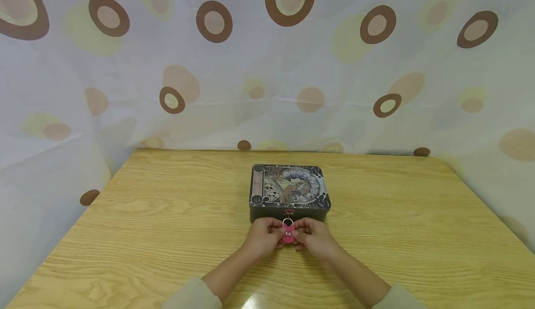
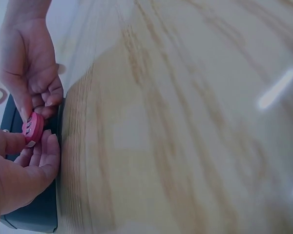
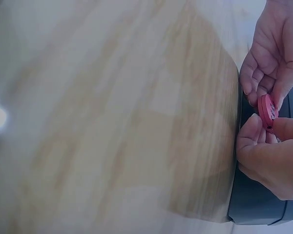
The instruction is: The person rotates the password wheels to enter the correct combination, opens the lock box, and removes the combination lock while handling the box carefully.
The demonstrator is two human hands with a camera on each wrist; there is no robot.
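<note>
A pink combination padlock [image 1: 288, 234] with number dials hangs at the front of a dark tin box [image 1: 290, 188] with a decorated lid. Its metal shackle sits by the red-marked latch [image 1: 289, 212]; whether it passes through cannot be told. From the left, my left hand [image 1: 264, 237] pinches the lock's side, thumb near the dials. Opposite it, my right hand [image 1: 315, 238] pinches the other side. In the left wrist view both hands flank the padlock [image 2: 33, 127] against the box's front. The right wrist view shows the padlock's edge [image 3: 267, 112] between the fingers.
The box stands on a wood-grain table [image 1: 175, 216], around the middle. Behind and beside the table hangs a pale curtain [image 1: 234, 118] with brown and yellow dots. Light sleeves [image 1: 194, 295] show at the lower edge.
</note>
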